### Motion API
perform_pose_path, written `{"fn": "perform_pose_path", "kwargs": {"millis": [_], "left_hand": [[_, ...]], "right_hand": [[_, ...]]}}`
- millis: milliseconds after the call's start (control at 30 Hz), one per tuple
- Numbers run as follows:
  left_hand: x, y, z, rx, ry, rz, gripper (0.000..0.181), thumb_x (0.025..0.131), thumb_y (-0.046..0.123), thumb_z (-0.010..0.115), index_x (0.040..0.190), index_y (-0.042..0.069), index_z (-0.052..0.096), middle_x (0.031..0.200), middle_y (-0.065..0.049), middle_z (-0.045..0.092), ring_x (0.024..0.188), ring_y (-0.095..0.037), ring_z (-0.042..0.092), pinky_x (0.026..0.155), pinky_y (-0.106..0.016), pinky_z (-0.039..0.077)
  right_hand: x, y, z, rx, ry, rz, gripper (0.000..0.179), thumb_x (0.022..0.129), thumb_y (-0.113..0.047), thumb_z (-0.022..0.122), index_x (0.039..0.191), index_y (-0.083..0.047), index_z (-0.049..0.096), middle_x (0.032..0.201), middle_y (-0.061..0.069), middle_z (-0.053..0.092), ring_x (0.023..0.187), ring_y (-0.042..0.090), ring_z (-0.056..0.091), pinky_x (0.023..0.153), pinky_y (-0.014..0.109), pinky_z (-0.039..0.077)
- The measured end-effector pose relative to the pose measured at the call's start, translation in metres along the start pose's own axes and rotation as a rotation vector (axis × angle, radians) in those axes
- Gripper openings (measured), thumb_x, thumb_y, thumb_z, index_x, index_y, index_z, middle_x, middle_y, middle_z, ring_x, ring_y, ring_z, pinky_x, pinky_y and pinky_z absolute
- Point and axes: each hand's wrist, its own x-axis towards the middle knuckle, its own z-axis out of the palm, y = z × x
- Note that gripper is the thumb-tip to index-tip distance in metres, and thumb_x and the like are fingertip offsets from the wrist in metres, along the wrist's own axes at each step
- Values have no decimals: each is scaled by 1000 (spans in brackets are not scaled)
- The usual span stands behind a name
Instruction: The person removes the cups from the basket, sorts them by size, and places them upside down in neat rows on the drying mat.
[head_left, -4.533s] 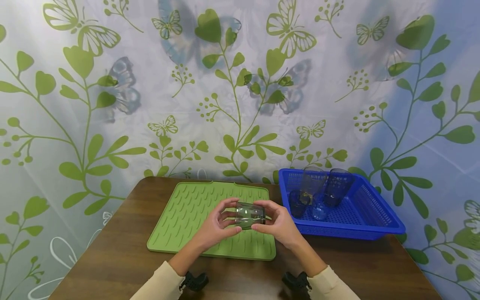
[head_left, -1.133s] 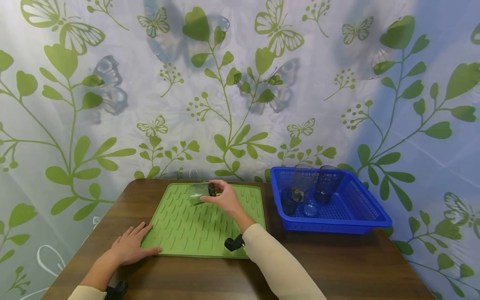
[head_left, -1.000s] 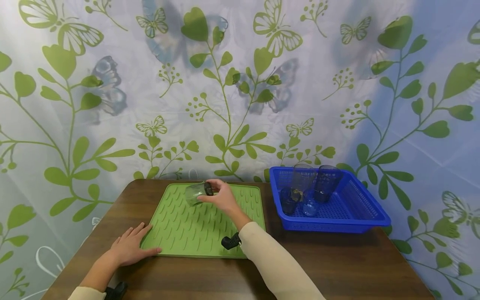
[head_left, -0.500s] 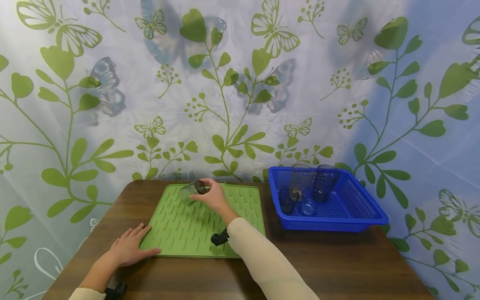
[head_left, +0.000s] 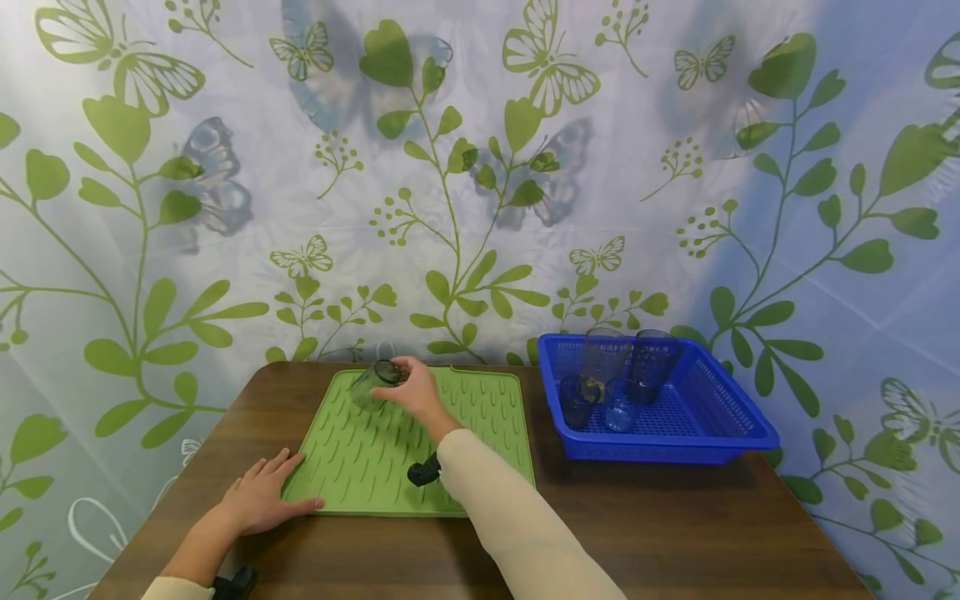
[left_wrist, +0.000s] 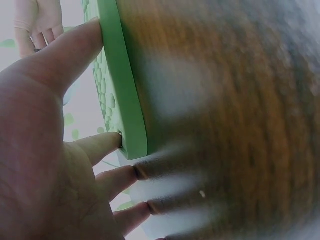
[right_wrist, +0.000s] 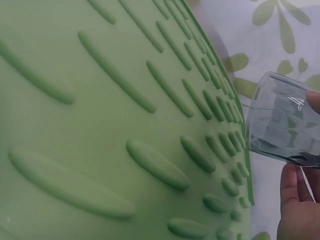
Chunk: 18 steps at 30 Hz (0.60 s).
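Observation:
My right hand [head_left: 416, 390] pinches a clear greyish drinking glass [head_left: 367, 390] between thumb and fingers, over the far left part of a green ridged drying mat [head_left: 405, 458]. The glass is tilted, its darker end up toward the hand; whether it touches the mat I cannot tell. In the right wrist view the glass [right_wrist: 280, 122] appears at the right edge, with part of the hand cut off. My left hand [head_left: 258, 496] rests, fingers spread, at the mat's near left corner. The left wrist view shows its thumb [left_wrist: 75, 52] against the mat's green edge [left_wrist: 125, 100].
To the right stands a blue plastic basket [head_left: 652, 450]. In its left half are a tall clear glass [head_left: 603, 354], a tall dark glass [head_left: 651, 367], a short dark glass [head_left: 576, 404] and a small bluish glass [head_left: 620, 408]. A patterned curtain [head_left: 480, 208] hangs behind the brown table [head_left: 615, 517].
Both hands held the glass at first; my left hand has since let go and come down at the mat's corner. My right hand has carried the glass leftward, turning it more upright.

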Motion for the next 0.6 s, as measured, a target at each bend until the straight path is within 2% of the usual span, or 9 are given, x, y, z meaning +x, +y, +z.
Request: {"fn": "perform_pose_path", "kwargs": {"millis": [167, 367, 600], "left_hand": [[0, 0, -1, 0, -3, 2, 104, 86, 71, 66, 157, 2, 37, 161, -34, 27, 143, -66, 22, 106, -85, 21], [1, 1, -1, -5, -12, -2, 104, 86, 71, 66, 157, 2, 37, 162, -34, 27, 143, -66, 22, 106, -84, 21], [2, 0, -1, 2, -8, -8, 104, 85, 72, 67, 157, 2, 38, 161, -34, 28, 143, -66, 22, 106, -84, 21]], "right_hand": [[4, 3, 7, -19, 12, 20, 64, 83, -23, 88, 140, -17, 60, 139, 3, 62, 119, 23, 63, 94, 41, 57], [6, 4, 14, -9, -17, 8, 67, 82, -26, 89, 142, -21, 59, 139, 2, 60, 110, 21, 65, 88, 38, 58], [5, -4, 23, -20, -34, 15, 67, 84, -24, 87, 144, -20, 57, 139, 3, 59, 118, 22, 62, 90, 40, 57]]}}
